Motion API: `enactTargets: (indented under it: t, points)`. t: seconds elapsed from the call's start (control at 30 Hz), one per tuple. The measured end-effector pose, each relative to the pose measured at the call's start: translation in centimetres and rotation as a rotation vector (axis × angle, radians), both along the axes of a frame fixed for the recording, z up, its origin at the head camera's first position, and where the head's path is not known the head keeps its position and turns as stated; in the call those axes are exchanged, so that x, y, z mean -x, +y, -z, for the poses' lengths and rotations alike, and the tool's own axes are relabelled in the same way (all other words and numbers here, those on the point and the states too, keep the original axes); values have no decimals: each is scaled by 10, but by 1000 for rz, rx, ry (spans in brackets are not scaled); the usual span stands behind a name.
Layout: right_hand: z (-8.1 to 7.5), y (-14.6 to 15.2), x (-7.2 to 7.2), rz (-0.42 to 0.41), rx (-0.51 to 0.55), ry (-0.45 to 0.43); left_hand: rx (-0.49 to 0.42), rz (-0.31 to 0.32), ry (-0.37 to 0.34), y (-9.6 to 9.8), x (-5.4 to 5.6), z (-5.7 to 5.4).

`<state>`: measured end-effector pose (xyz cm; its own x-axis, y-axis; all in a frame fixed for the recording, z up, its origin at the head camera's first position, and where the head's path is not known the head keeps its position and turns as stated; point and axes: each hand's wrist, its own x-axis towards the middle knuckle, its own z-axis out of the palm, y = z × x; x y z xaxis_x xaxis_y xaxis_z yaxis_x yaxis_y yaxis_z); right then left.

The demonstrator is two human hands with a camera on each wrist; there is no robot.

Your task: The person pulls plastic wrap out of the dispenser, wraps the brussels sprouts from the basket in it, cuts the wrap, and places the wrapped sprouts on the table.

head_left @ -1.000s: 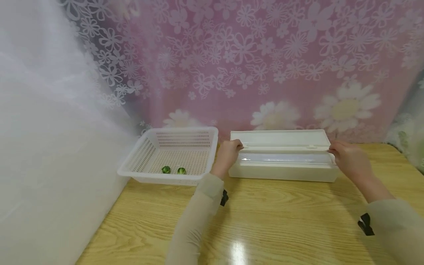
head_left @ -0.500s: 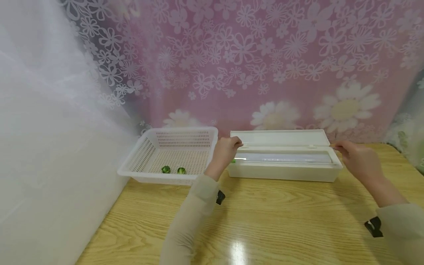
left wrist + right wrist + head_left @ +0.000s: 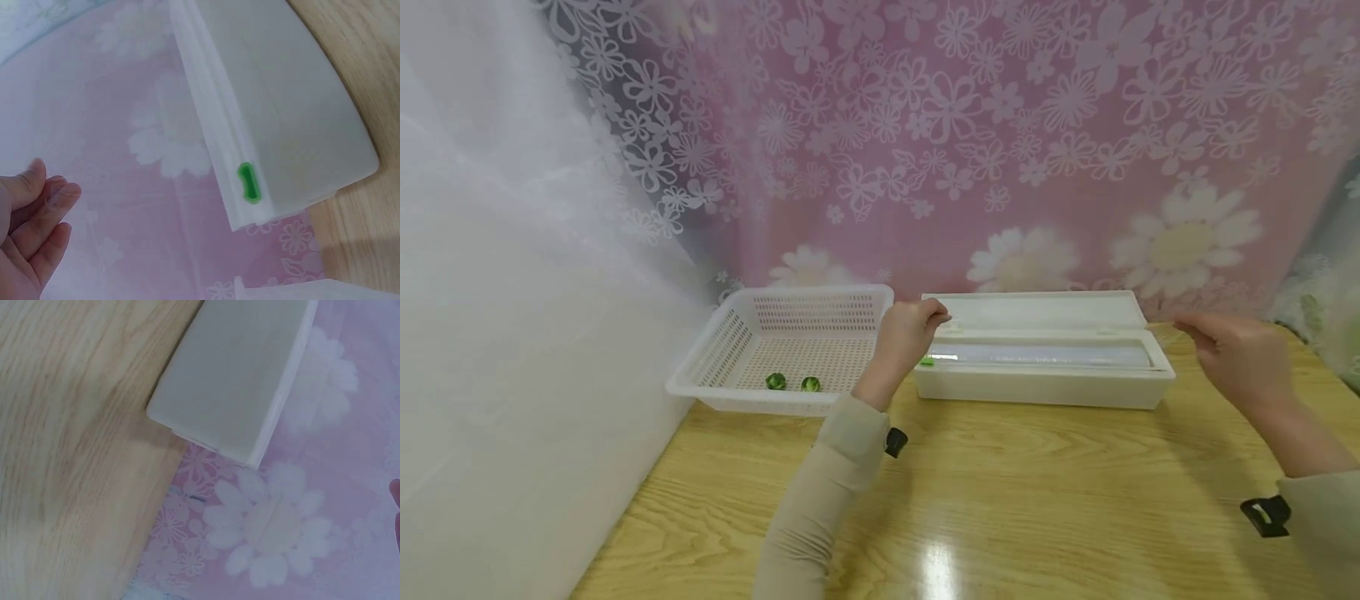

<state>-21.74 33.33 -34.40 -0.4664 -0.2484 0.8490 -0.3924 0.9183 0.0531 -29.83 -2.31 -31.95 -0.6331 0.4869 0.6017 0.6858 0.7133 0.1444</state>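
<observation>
Clear cling film [image 3: 1162, 333] is pinched at its corners, hardly visible between my two hands. My left hand [image 3: 901, 343] pinches it with thumb and fingertips above the left end of the white dispenser box [image 3: 1045, 389]; in the left wrist view the film lies glossy over the fingers [image 3: 47, 215]. To the right of the box, my right hand [image 3: 1243, 362] holds the other corner between thumb and forefinger. The box's lid [image 3: 1045, 310] is tipped back, baring the film roll [image 3: 1045, 356]. A green slider [image 3: 927, 362] sits at the left of its front edge.
A white perforated basket [image 3: 883, 342] stands left of the box, holding two small green vegetables [image 3: 776, 382] [image 3: 810, 384], like Brussels sprouts. Behind the wooden table [image 3: 1015, 492] hangs a pink flowered curtain [image 3: 925, 167]. A white sheet [image 3: 512, 333] hangs at the left.
Both hands have risen slightly and spread apart, the right hand moving farther right and the left a little left. The green slider has come into view. Box and basket have stayed in place.
</observation>
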Motion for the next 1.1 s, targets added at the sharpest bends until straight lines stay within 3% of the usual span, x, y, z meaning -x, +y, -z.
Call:
enactTargets:
  t: [0.2, 0.43, 0.83, 1.1]
  points:
    - [-9, -3, -9, 36, 13, -17, -35, 35, 37, -1, -7, -9]
    - [-18, -4, -16, 26, -3, 52, -80, 60, 127, -2, -15, -19]
    - [-29, -3, -28, 16, 15, 111, -136, 106, 218, -4, -30, -33]
    - [-34, -8, -34, -8, 63, 128, -162, 111, 205, -6, -34, -36]
